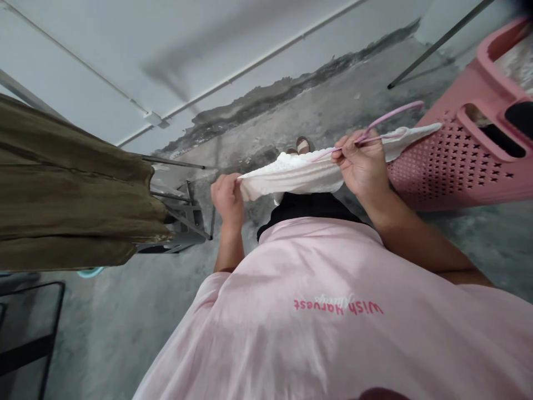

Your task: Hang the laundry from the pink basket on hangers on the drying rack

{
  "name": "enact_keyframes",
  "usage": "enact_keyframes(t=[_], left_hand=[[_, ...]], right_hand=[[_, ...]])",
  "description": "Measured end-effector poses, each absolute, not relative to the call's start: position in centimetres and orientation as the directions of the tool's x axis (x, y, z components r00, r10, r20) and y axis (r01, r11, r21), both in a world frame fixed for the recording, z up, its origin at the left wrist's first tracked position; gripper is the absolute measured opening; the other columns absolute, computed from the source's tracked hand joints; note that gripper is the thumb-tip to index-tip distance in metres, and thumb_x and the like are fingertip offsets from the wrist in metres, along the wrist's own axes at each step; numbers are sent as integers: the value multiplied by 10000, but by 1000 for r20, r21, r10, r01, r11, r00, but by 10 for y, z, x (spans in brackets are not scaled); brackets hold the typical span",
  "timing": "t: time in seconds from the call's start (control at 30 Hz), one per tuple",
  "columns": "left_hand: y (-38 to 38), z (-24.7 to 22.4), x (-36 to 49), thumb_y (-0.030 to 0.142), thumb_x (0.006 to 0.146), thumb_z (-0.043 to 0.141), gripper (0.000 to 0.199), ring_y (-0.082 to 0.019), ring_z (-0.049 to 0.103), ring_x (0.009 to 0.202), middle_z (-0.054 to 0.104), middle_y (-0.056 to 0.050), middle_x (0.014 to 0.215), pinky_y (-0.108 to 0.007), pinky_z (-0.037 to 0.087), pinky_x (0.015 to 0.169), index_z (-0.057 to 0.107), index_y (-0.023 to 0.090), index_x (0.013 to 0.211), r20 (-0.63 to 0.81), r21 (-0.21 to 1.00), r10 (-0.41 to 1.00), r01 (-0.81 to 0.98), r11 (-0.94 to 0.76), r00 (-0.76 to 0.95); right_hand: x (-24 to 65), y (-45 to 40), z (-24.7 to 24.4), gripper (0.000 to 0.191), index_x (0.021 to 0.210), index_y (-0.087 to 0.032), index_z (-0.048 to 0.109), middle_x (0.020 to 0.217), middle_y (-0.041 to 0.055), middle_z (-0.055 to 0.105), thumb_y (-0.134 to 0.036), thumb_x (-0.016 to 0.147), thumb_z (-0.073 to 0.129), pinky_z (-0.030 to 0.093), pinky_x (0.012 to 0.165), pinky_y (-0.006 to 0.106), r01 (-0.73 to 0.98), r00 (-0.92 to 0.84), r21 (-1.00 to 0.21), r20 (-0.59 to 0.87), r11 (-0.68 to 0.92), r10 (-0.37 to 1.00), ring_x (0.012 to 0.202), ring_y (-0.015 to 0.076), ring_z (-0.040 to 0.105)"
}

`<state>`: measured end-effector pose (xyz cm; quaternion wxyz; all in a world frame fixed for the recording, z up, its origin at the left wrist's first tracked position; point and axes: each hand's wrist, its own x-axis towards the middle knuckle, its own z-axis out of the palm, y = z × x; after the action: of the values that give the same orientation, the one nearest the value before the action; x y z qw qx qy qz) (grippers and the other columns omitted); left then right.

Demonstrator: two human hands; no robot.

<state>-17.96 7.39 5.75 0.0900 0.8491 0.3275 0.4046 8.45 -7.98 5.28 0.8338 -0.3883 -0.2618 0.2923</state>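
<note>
A white garment (291,175) is stretched sideways in front of my waist. My left hand (228,195) is closed on its left end, pinching the cloth's corner. Farther right, my right hand (360,161) grips a pink clothes hanger (385,115) where it meets the fabric. The hanger's hook curves up and to the right, while one of its arms runs left along the garment's upper edge. Part of the white cloth passes behind my right hand and extends toward the basket. Folds hide how far the hanger reaches inside the garment.
A tall pink laundry basket (437,161) with punched holes stands close on my right. Olive-brown cloth (70,189) hangs at the left, by metal legs (187,211). A black metal frame (31,355) is at lower left. A pale wall (208,50) rises ahead.
</note>
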Motion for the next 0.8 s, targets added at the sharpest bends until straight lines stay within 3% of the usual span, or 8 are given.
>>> enact_keyframes(t=[0.1,0.2,0.4,0.57,0.7,0.8], left_hand=[[76,67,-195,469,1012,397,419,-211,565,891,630,-84,864,-375,395,910,673,175,900,755,451,612,490,-746,236],[81,76,-205,485,1006,396,409,-235,548,1005,596,-100,953,-396,399,952,661,179,950,764,494,632,508,-705,134],[88,77,-202,435,990,472,345,-198,565,927,586,-69,905,-348,423,913,693,188,892,715,450,653,552,-702,248],[86,72,-202,413,982,499,304,-199,578,979,599,-78,964,-336,441,911,700,186,962,718,433,621,495,-753,316],[79,78,-199,463,967,514,349,-224,553,1134,607,-99,1133,-362,433,983,650,188,1133,633,438,611,431,-789,476],[70,84,-193,468,989,465,349,-212,576,1088,639,-86,1098,-354,433,970,661,194,1080,461,477,588,373,-796,665]], right_hand=[[76,-77,57,446,725,-222,522,723,-47,654,-473,641,880,534,525,216,-222,686,-836,231,501,690,574,86,616],[69,-73,64,436,731,-231,522,729,-41,652,-485,658,868,531,532,223,-219,637,-852,243,475,731,575,88,602],[67,-67,86,326,793,-260,517,820,-51,644,-413,770,803,550,588,220,-294,591,-814,257,501,764,680,91,647],[64,-63,90,352,776,-247,492,819,-58,644,-374,754,820,552,584,215,-330,577,-814,227,478,784,651,82,632],[59,-60,89,361,769,-234,496,788,-62,637,-360,740,833,561,572,215,-364,560,-793,234,489,795,605,69,610],[56,-59,88,398,746,-221,511,762,-55,633,-398,693,863,564,561,219,-387,535,-784,238,486,811,585,67,601]])
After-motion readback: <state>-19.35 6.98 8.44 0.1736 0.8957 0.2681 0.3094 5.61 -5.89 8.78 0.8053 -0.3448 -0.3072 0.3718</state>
